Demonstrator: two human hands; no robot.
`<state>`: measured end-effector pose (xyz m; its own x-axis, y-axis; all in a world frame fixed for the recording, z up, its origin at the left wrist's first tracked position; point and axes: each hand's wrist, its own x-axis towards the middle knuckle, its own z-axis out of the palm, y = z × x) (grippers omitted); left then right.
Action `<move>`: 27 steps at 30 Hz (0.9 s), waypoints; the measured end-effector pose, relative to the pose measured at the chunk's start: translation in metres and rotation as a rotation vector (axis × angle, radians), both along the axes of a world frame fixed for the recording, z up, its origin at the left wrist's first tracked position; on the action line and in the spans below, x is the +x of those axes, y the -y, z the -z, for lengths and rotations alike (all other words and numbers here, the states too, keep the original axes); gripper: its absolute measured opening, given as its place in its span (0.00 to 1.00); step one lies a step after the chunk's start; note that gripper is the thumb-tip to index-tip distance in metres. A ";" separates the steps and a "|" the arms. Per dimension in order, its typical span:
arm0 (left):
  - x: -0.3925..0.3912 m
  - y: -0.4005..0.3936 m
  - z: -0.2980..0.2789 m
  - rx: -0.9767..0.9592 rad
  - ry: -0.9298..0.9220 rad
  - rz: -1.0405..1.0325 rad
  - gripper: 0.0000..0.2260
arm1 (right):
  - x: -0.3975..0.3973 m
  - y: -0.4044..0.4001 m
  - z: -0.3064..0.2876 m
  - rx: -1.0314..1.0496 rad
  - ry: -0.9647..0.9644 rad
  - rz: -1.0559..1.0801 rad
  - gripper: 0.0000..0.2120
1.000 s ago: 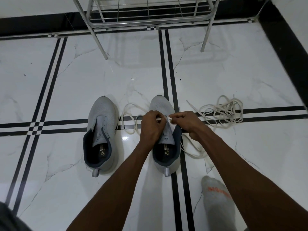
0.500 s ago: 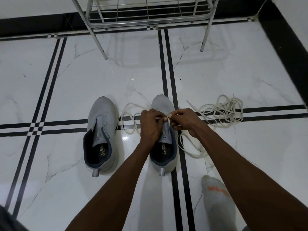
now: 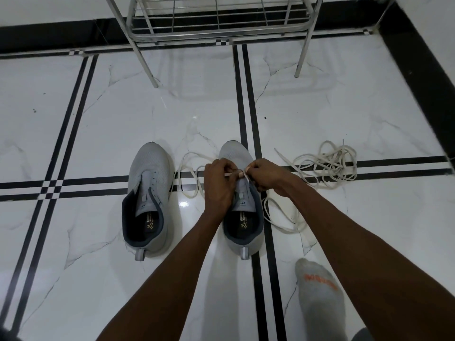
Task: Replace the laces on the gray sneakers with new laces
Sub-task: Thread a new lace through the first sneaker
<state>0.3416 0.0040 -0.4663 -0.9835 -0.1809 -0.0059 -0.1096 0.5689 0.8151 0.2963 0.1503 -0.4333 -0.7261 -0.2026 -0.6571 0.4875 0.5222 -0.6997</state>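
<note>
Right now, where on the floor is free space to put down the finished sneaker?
Free: the tile left of the left sneaker, and the stretch between the sneakers' toes and the rack legs. Crowded: around the right sneaker, with lace loops on both sides and the lace pile farther right.

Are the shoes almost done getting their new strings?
Not yet. Both hands pinch a white lace at the right sneaker, low on its eyelets. The left sneaker has no lace. A loose lace pile lies nearby.
</note>
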 end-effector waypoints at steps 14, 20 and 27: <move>0.013 -0.011 -0.024 0.048 0.164 0.003 0.17 | 0.019 -0.004 -0.003 -0.261 -0.024 0.356 0.14; 0.018 -0.006 -0.020 0.134 0.237 -0.045 0.09 | 0.013 -0.041 0.008 -0.069 -0.120 0.480 0.11; 0.012 -0.011 -0.016 0.157 0.200 -0.101 0.07 | 0.012 -0.018 0.015 0.274 -0.687 -0.088 0.15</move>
<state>0.3538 0.0155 -0.4506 -0.9370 -0.2594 -0.2340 -0.3269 0.4151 0.8490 0.3082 0.1679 -0.4481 -0.9801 -0.1735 -0.0960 -0.0649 0.7384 -0.6712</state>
